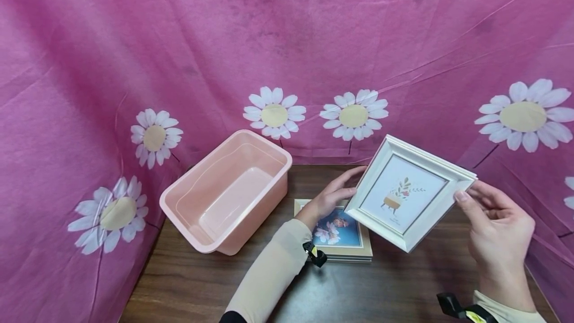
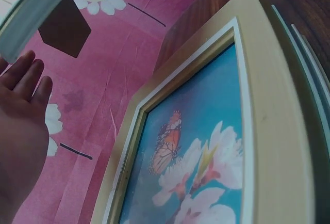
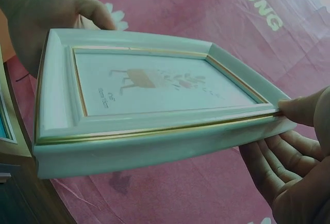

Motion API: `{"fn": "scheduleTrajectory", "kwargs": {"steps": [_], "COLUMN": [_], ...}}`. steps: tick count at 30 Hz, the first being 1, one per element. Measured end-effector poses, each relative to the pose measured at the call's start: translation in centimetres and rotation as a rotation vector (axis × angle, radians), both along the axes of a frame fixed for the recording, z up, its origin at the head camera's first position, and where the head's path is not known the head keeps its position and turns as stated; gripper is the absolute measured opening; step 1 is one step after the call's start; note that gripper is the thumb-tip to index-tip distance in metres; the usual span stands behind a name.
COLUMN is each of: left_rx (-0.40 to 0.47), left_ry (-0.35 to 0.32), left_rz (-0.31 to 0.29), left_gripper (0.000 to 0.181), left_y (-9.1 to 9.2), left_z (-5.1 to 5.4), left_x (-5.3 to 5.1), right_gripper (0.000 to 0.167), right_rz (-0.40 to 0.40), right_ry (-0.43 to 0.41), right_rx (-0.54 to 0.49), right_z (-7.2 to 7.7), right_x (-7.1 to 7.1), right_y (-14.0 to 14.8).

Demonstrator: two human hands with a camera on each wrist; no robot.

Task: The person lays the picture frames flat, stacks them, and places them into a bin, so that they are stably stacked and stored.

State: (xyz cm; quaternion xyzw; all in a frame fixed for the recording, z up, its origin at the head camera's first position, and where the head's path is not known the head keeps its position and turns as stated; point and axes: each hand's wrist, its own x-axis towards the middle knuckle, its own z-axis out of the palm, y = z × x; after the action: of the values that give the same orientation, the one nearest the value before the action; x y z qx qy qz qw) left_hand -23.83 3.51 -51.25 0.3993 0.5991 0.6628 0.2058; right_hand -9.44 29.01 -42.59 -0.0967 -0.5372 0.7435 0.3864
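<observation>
You have two grips here, a left grip and a right grip, with two sleeves and two wrist straps. You have one white frame and one stack of at least two frames, the exact number unclear. You also have one tub, one bench and one pink cloth with five whole daisies and one cut-off daisy.

White picture frame, legged-planter print inside, tilted face-up, held above table.
</observation>
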Motion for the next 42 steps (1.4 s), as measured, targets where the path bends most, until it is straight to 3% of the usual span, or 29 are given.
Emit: {"fn": "scheduleTrajectory", "kwargs": {"steps": [7, 21, 26, 35, 42], "left_rx": [-0.048, -0.065, -0.057, -0.074, -0.119], "left_ry": [0.027, 0.056, 0.088, 0.08, 0.151], "left_rz": [-0.034, -0.03, -0.031, -0.04, 0.035], "left_gripper": [0.071, 0.077, 0.076, 0.079, 0.081], "left_y": [-0.8, -1.5, -1.5, -1.5, -2.1], "left_z": [0.0, 0.0, -0.2, -0.3, -0.2], "left_x": [0.3, 0.5, 0.3, 0.3, 0.5], "right_gripper": [0.03, 0.034, 0.035, 0.034, 0.033], "right_rz": [0.063, 0.186, 0.191, 0.187, 0.196], "right_ry": [0.095, 0.205, 0.211, 0.254, 0.271], "right_rx": [-0.022, -0.133, -0.144, -0.201, -0.226], "right_z": [-0.5, -1.2, -1.3, -1.6, -1.8], "right_x": [-0.3, -0.7, -0.7, -0.8, -0.8], "right_y": [0.2, 0.3, 0.4, 0.5, 0.6]}}
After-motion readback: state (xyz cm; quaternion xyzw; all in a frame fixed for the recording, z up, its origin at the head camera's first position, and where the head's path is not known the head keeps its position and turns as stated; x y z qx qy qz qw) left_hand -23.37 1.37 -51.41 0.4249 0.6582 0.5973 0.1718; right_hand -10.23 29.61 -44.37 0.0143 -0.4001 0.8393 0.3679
